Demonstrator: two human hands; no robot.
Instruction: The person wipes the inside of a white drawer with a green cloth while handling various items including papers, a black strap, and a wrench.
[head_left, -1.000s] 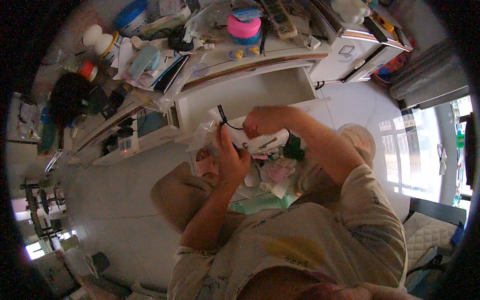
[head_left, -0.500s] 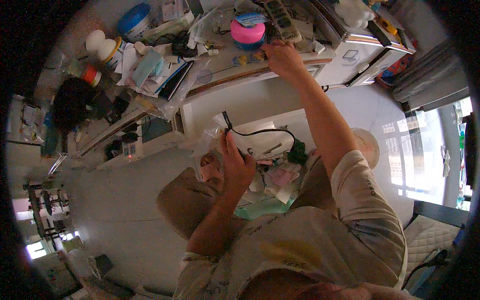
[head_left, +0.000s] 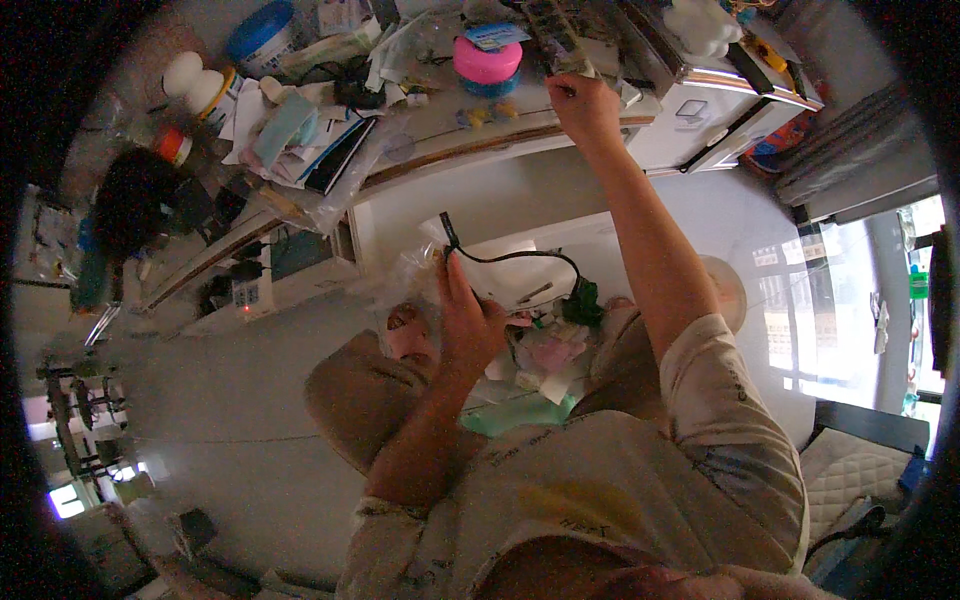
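My left hand (head_left: 472, 325) is raised over an open white drawer, its fingers closed on a black cord (head_left: 515, 255). One flat end of the cord stands up above the fingertips. A crinkled clear plastic bag (head_left: 408, 275) hangs beside these fingers; whether they grip it too is hidden. My right hand (head_left: 588, 108) reaches to the cabinet top, fingers curled in; what they hold, if anything, cannot be made out. Just left of it lie small yellow and blue pieces (head_left: 485, 115). A round pink-lidded blue tub (head_left: 487, 65) stands behind them, and a long dark-keyed strip (head_left: 555, 40) lies beyond the hand.
Below my hands, the drawer holds a green bunched thing (head_left: 582, 303), pink cloth (head_left: 550, 350) and papers. Papers and a dark flat case (head_left: 340, 155) crowd the cabinet top at left, near a blue-lidded tub (head_left: 265, 40). A white cabinet (head_left: 690, 115) stands at right.
My right hand has moved slightly right, away from the small yellow and blue pieces, and its fingers have curled in. My left hand keeps the cord with little movement.
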